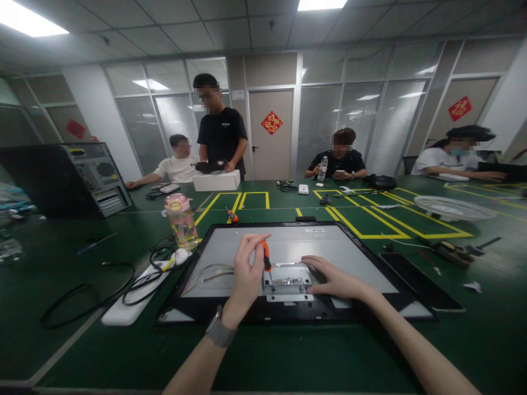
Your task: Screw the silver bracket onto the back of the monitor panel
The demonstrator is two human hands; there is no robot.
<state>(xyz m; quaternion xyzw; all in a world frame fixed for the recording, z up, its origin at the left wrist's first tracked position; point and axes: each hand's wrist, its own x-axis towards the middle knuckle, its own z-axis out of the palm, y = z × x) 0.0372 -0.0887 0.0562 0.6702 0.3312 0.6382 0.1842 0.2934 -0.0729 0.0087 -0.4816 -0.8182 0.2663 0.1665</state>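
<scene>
A flat monitor panel (354,258) lies face down on the green table, black frame around a grey metal back. Near its front edge sits a small metal bracket (288,282). My left hand (246,274) is closed around an orange-handled screwdriver (266,255), held upright with its tip down at the bracket's left side. A watch is on that wrist. My right hand (335,277) rests on the panel just right of the bracket, fingers flat and touching its edge. Thin wires (208,272) run across the panel's left part.
A pink-lidded bottle (181,220), black cables (123,285) and a white keyboard-like slab (132,304) lie left of the panel. A computer case (78,178) stands far left. A fan grille (453,207) and tools lie right. Several people sit or stand at the table's far side.
</scene>
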